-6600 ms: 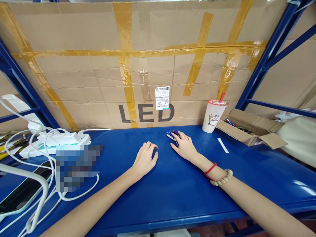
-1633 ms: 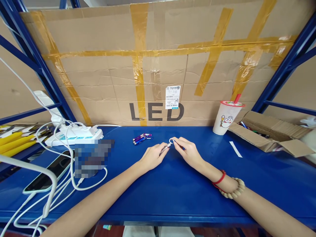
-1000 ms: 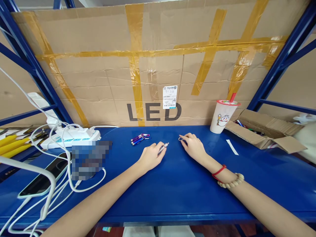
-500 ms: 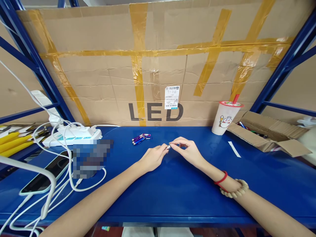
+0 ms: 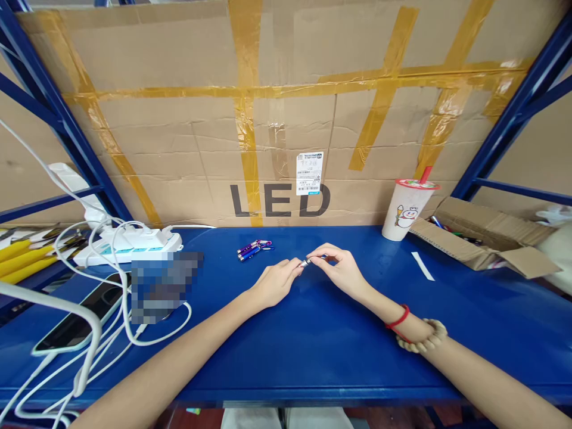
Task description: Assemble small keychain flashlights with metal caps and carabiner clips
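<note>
My left hand (image 5: 277, 282) is closed, thumb and fingers pinched round one end of a small silver metal tube (image 5: 305, 263). From the other side, the fingertips of my right hand (image 5: 340, 268) pinch the tube's other end. Most of the tube is covered by fingers, so its exact kind is unclear. Behind my left hand, a purple keychain flashlight (image 5: 247, 246) and a blue keychain flashlight (image 5: 250, 254) lie side by side on the blue table (image 5: 286, 351), their clips pointing right.
To the left are a white power strip (image 5: 165, 250), tangled white cables and a phone (image 5: 80, 319). A paper cup (image 5: 407, 210) with a red straw stands at the back right, near an open cardboard box (image 5: 473, 257) and a white paper strip (image 5: 422, 266). Taped cardboard (image 5: 201, 161) closes off the back.
The camera view has shifted slightly. Both hands stay together on the silver tube, and a little more of it shows between the fingers.
</note>
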{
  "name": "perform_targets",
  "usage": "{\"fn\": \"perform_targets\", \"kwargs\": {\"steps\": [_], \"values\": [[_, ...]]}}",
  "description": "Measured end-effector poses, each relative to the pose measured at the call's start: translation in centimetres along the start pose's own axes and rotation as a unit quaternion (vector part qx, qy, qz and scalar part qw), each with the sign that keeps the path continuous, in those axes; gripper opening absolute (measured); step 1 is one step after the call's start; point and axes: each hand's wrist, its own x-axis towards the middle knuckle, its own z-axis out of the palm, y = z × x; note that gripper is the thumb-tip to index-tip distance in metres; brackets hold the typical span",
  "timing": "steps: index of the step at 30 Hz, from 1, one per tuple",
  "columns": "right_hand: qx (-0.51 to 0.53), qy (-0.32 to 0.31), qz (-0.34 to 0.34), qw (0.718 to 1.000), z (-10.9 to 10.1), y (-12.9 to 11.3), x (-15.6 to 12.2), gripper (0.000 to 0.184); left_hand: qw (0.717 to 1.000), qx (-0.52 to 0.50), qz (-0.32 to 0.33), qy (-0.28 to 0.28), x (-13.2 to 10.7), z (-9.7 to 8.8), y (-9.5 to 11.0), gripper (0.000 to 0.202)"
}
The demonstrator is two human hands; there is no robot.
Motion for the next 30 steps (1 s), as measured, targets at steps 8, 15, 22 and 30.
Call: {"fn": "perform_targets", "kwargs": {"steps": [8,15,22,30], "values": [[-0.164,-0.027,0.013,0.986,-0.6,1.9,-0.1,0.014,0.996,0.044,-0.068,0.035,0.3,0.4,-0.3,0.025],[-0.233,-0.057,0.040,0.970,-0.6,1.4,-0.2,0.013,0.996,0.058,-0.056,0.046,0.4,1.1,-0.9,0.022],[-0.240,-0.097,0.049,0.965,-0.6,1.1,-0.2,0.015,0.995,0.073,-0.056,0.045,0.5,1.2,-1.0,0.023],[-0.245,-0.097,0.049,0.963,-0.6,1.1,-0.2,0.015,0.994,0.081,-0.045,0.062,0.4,1.2,-1.0,0.023]]}}
